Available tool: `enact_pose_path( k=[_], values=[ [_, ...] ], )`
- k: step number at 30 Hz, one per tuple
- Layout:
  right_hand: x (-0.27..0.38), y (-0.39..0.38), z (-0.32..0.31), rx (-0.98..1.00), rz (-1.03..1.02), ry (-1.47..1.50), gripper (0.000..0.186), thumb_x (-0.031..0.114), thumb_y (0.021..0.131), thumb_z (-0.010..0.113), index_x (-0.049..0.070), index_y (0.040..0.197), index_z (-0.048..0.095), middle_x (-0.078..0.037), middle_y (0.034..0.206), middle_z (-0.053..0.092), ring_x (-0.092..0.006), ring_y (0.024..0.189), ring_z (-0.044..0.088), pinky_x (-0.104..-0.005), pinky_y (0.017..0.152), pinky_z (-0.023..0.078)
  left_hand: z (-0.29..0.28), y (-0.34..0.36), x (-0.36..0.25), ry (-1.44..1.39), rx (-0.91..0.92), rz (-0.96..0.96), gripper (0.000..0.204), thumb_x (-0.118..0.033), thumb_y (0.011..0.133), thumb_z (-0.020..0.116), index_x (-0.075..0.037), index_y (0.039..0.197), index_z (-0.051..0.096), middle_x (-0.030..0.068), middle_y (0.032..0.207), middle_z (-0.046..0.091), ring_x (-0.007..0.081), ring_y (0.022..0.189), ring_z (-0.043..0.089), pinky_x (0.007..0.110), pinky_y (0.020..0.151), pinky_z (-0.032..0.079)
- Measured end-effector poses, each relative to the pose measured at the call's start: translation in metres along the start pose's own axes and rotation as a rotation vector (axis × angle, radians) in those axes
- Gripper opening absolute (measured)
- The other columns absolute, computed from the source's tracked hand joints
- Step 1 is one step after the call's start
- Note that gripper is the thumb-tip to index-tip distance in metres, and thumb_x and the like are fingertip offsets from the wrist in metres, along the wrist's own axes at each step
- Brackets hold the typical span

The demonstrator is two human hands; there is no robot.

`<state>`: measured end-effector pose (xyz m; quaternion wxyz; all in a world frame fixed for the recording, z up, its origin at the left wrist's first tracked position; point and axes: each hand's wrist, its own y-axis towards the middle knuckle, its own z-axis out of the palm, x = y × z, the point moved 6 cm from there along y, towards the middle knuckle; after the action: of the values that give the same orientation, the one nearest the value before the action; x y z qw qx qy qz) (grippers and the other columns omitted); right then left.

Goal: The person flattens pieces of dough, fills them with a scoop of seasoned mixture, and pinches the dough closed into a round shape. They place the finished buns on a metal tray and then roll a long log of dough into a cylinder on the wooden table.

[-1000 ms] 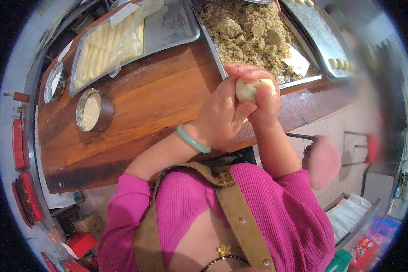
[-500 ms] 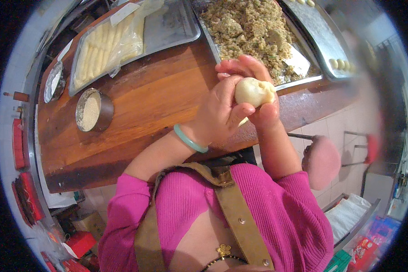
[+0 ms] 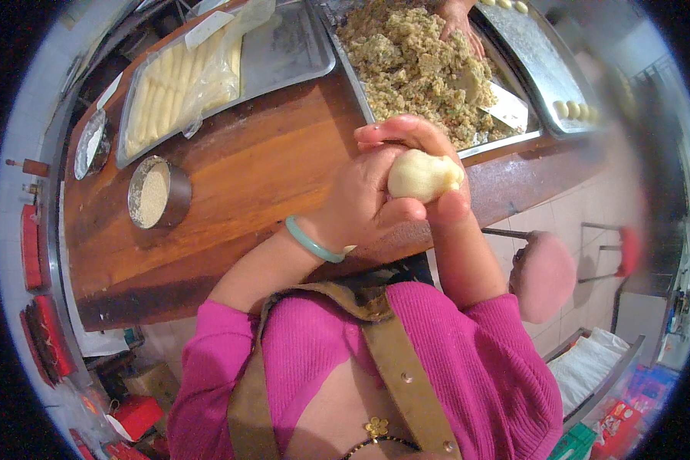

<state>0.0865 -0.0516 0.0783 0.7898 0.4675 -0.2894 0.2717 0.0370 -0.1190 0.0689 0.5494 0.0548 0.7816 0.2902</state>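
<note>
Between my two hands I hold a pale dough ball, smooth and round on its left side and gathered into a knobbly pinch at its right end. My left hand, with a green bangle on its wrist, cups the ball from the left, its thumb along the near side. From the right, my right hand closes round it, thumb by the pinched end and fingers curled over the far side. Just beyond is a metal tray of crumbly, chopped filling with a white scraper lying in it.
Another person's hand reaches into the filling. A tray at the far left bears dough strips under plastic. Nearer are a round tin of pale crumbs and a foil bowl. Dough balls sit on a right-hand tray.
Both my hands have shifted slightly left and nearer with the dough ball, still wrapped round it. Another person's hand has come into the filling at the far side.
</note>
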Motion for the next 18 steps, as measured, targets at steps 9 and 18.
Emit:
enact_pose_path(
  k=[9,18],
  values=[
    [-0.005,0.0,-0.016,0.065,-0.122,-0.05,0.047,0.048,0.083,0.048,0.002,0.087,0.057,-0.016,0.09,0.059,-0.0315,0.098,0.052,-0.0447,0.088,0.038,0.002,-0.002,0.004,0.168,-0.103,-0.013,0.069,-0.064,0.073,0.049,-0.001,0.1,0.05,0.0162,0.092,0.054,0.0319,0.084,0.055,0.036,0.07,0.044],
    [-0.007,0.003,-0.011,0.247,-0.046,-0.117,0.033,0.035,0.08,0.057,0.004,0.089,0.059,-0.015,0.096,0.058,-0.0344,0.103,0.05,-0.0464,0.091,0.035,-0.001,-0.001,0.014,-0.1,-0.099,0.013,0.057,-0.054,0.083,0.042,-0.001,0.101,0.052,0.0148,0.098,0.054,0.0305,0.091,0.054,0.036,0.075,0.044]
  ],
)
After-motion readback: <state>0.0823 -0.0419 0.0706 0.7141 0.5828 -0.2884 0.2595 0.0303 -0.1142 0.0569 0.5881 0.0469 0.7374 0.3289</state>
